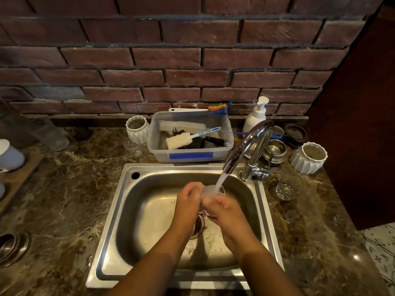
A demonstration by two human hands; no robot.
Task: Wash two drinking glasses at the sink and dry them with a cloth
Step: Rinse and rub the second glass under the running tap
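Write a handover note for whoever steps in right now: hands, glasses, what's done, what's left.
Left hand and right hand both grip one glass under the running tap, over the sink.
A second glass stands on the counter, right of the sink.
Done: this glass is being rinsed.
Left: finish it, wash the second glass if needed, dry both; no cloth clearly in view.
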